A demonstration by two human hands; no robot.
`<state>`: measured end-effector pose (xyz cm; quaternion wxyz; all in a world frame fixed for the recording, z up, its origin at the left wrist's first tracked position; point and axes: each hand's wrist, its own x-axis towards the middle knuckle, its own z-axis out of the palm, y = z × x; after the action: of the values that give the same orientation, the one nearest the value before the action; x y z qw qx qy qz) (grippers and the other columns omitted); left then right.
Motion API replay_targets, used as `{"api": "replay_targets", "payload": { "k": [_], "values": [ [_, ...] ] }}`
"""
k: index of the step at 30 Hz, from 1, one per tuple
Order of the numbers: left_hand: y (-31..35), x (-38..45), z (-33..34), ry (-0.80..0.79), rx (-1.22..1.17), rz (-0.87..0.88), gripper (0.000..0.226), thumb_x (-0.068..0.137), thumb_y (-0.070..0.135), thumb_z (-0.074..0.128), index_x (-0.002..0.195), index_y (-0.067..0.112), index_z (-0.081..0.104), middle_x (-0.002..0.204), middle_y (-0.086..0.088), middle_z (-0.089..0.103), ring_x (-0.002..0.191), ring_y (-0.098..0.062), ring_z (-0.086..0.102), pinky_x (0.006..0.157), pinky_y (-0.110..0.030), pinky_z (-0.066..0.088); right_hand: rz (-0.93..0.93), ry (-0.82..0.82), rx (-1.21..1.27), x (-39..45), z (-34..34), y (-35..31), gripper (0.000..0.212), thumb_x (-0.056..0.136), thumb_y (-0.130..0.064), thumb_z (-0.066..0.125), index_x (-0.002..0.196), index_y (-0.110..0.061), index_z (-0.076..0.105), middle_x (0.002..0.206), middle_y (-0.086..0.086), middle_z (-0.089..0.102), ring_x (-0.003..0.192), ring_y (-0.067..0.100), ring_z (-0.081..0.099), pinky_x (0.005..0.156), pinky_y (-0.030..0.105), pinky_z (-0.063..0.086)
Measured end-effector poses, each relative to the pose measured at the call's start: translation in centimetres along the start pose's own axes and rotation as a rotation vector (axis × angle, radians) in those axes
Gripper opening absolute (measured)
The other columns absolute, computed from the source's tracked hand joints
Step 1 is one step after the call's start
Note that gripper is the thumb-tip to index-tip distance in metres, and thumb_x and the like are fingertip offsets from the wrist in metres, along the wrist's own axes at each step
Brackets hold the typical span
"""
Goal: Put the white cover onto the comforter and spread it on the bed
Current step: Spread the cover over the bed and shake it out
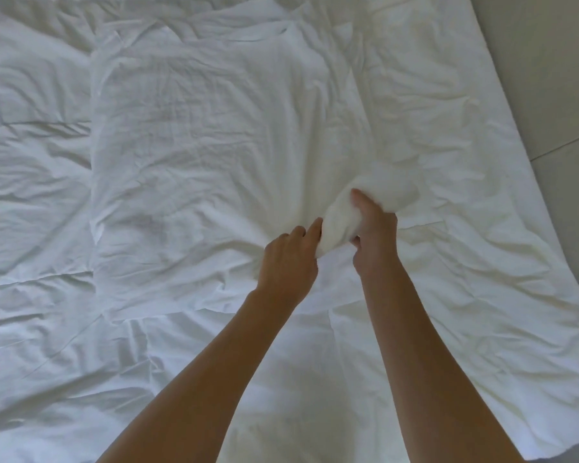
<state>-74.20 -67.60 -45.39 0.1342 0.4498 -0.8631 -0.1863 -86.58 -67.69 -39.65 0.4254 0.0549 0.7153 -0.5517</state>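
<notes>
While both bare forearms reach in from the bottom edge, the head view shows the hands meeting on a bunched roll of white fabric (345, 217) right of centre. The right hand (375, 235) grips this roll from its right side — thumb up over the top, other fingers curled under it, tips just showing at the lower edge. The left hand (290, 259) sits on the roll's left end, knuckles up, fingers bent and close together; their tips press into or under the fabric, and whether they pinch it cannot be told. The hands are just beside each other, not touching.

The white cover (214, 135) lies mostly flat and creased across the middle, a lighter rectangle with its left edge running top to bottom at the left third. The roll rises out of its near right part; whether the roll is cover only or comforter inside cannot be told. The comforter (30, 195) — puffier, with stitched seams — shows at the left, under the cover. More white fabric spreads right to a curved edge that overhangs the grey tiled floor (555, 78) in the right corner.
</notes>
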Motion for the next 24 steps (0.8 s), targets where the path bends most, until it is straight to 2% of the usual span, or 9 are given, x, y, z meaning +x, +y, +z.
{"api": "replay_targets", "payload": {
  "k": [5, 7, 9, 11, 13, 15, 17, 21, 24],
  "values": [
    [-1.3, -1.6, -0.6, 0.008, -0.175, -0.117, 0.058, 0.07, -0.01, 0.062, 0.125, 0.006, 0.06, 0.066, -0.003, 0.054, 0.049, -0.016, 0.038, 0.042, -0.03, 0.038, -0.213, 0.024, -0.216, -1.9, 4.7, 1.0, 0.012, 0.096, -0.03, 0.054, 0.1, -0.019, 0.058, 0.086, -0.009, 0.062, 0.085, 0.011, 0.061, 0.07, 0.024, 0.047],
    [-2.9, -2.4, -2.1, -0.095, -0.395, -0.228, 0.054, 0.084, -0.002, 0.055, 0.135, 0.015, 0.051, 0.082, -0.001, 0.062, 0.061, -0.019, 0.054, 0.057, -0.038, 0.053, -0.313, -0.02, -0.306, -3.2, 6.6, 2.0, 0.014, 0.096, -0.031, 0.055, 0.089, -0.02, 0.059, 0.082, -0.007, 0.065, 0.08, 0.01, 0.064, 0.067, 0.025, 0.05],
    [-6.0, -3.4, -4.5, -0.208, -0.775, -0.406, 0.063, 0.09, 0.0, 0.053, 0.144, 0.026, 0.038, 0.106, 0.002, 0.064, 0.085, -0.015, 0.063, 0.076, -0.033, 0.056, -0.431, -0.107, -0.431, -4.8, 8.9, 3.5, 0.025, 0.095, -0.03, 0.057, 0.073, -0.021, 0.056, 0.07, -0.004, 0.062, 0.068, 0.009, 0.063, 0.059, 0.025, 0.047],
    [-10.3, -4.0, -8.2, -0.136, -1.149, -0.582, 0.062, 0.092, -0.003, 0.053, 0.145, 0.027, 0.036, 0.116, 0.0, 0.061, 0.095, -0.015, 0.064, 0.083, -0.034, 0.055, -0.587, -0.209, -0.602, -7.0, 11.5, 5.6, 0.032, 0.096, -0.022, 0.058, 0.065, -0.02, 0.053, 0.057, -0.007, 0.052, 0.051, -0.001, 0.052, 0.049, 0.012, 0.036],
    [-15.3, -3.7, -12.3, 0.035, -1.328, -0.723, 0.041, 0.099, 0.014, 0.049, 0.138, 0.025, 0.044, 0.113, 0.001, 0.063, 0.095, -0.015, 0.065, 0.08, -0.033, 0.055, -0.756, -0.301, -0.771, -9.3, 14.1, 8.5, 0.018, 0.094, -0.012, 0.058, 0.08, -0.009, 0.067, 0.061, -0.003, 0.06, 0.055, 0.006, 0.058, 0.051, 0.01, 0.036],
    [-20.3, -2.5, -16.0, 0.013, -1.282, -0.766, 0.043, 0.096, 0.043, 0.051, 0.134, 0.023, 0.053, 0.115, 0.002, 0.066, 0.097, -0.014, 0.066, 0.079, -0.032, 0.054, -0.921, -0.376, -0.931, -12.4, 17.2, 11.8, 0.022, 0.091, -0.006, 0.059, 0.109, -0.005, 0.07, 0.082, 0.01, 0.073, 0.072, 0.026, 0.069, 0.061, 0.022, 0.047],
    [-25.0, -1.6, -18.8, -0.124, -1.165, -0.73, 0.05, 0.085, 0.053, 0.061, 0.123, 0.022, 0.062, 0.112, 0.003, 0.07, 0.097, -0.014, 0.068, 0.082, -0.034, 0.055, -1.033, -0.453, -1.036, -16.2, 20.6, 14.8, 0.038, 0.083, 0.001, 0.062, 0.12, -0.008, 0.066, 0.094, 0.011, 0.074, 0.079, 0.03, 0.069, 0.068, 0.028, 0.051],
    [-34.4, -3.9, -22.2, -0.223, -0.849, -0.779, 0.044, 0.075, 0.027, 0.08, 0.113, 0.012, 0.063, 0.102, 0.001, 0.068, 0.09, -0.017, 0.065, 0.074, -0.026, 0.053, -1.125, -0.679, -1.197, -23.9, 27.8, 20.9, 0.057, 0.058, 0.008, 0.074, 0.114, 0.0, 0.066, 0.095, 0.015, 0.072, 0.079, 0.03, 0.069, 0.061, 0.031, 0.057],
    [-41.4, -8.7, -22.7, -0.238, -0.616, -0.83, 0.049, 0.078, 0.015, 0.073, 0.123, 0.011, 0.056, 0.107, -0.004, 0.065, 0.099, -0.028, 0.062, 0.084, -0.038, 0.051, -0.952, -0.981, -1.401, -27.3, 32.5, 26.0, 0.048, 0.083, -0.006, 0.064, 0.13, -0.002, 0.055, 0.131, 0.014, 0.058, 0.121, 0.028, 0.054, 0.097, 0.04, 0.051]
  ]
}}
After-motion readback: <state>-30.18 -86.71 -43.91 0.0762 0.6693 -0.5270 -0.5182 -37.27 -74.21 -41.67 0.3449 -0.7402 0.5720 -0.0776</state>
